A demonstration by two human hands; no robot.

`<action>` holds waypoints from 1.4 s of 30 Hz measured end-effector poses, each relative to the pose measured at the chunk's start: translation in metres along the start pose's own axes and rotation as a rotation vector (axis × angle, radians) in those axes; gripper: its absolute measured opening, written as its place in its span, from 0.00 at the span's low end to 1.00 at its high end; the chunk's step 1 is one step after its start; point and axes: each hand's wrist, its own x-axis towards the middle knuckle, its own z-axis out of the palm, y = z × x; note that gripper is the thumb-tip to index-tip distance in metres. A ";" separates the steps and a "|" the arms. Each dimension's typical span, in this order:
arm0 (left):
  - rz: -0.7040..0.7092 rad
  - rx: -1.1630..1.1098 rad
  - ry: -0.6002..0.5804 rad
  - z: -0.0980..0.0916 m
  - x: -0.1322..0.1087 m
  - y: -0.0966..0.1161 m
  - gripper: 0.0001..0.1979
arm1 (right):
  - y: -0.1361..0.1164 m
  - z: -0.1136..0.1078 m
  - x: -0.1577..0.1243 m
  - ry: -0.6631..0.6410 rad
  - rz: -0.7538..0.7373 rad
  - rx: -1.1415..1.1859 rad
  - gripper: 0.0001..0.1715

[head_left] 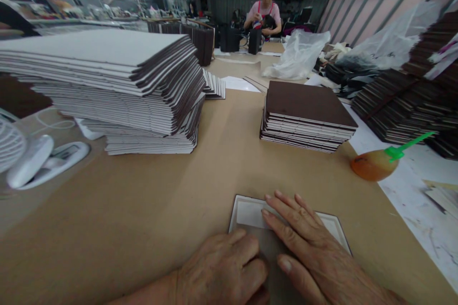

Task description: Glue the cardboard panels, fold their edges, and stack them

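Observation:
A flat panel (246,213) with a white border, a dark edge and a grey-brown middle lies on the brown work surface right before me. My right hand (307,248) rests flat across it, fingers stretched out toward its far edge. Beside it, my left hand (229,267) is curled over the panel's left part, knuckles up. Its fingertips are tucked under, so anything between them is hidden. The panel's near part is covered by both hands or cut off by the frame.
A tall stack of white-faced boards (153,100) stands at left, near a white fan (12,140). Dark brown boards (307,105) are piled ahead right. An orange squeeze bottle (374,164) with a green nozzle lies at right. Across the table is another person (266,14).

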 end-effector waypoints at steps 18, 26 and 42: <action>0.021 0.021 -0.081 -0.003 0.004 -0.003 0.10 | 0.005 0.036 0.032 -0.155 -0.075 -0.157 0.28; 0.025 0.019 -0.098 -0.005 0.004 -0.004 0.11 | 0.004 0.038 0.033 -0.124 -0.087 -0.173 0.28; 0.005 0.024 -0.091 -0.003 0.004 -0.001 0.10 | 0.003 0.036 0.036 -0.116 -0.059 -0.107 0.29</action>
